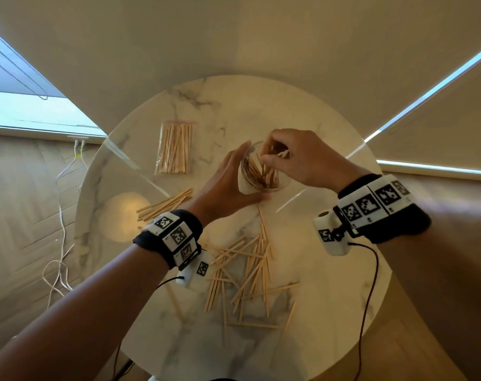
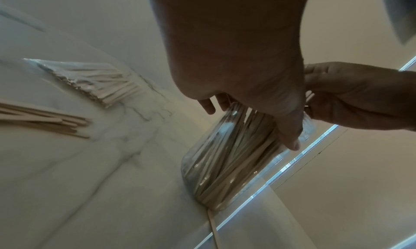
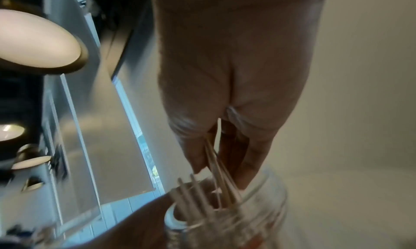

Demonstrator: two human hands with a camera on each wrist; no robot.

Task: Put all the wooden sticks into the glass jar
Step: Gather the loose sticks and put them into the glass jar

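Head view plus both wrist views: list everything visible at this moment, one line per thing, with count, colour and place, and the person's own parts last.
glass jar: one, clear, upright mid-table, already holding many sticks
loose wooden sticks: many, pale wood, scattered on the near part of the table
small stick bundle: one group, pale wood, left of the jar
bagged sticks: one clear bag, far left of the jar
table: one, round, white marble
cables: white, on the wooden floor at left
left hand: holds the jar's side
right hand: at the jar mouth, pinching a few sticks
wristbands: two, black with white marker tags
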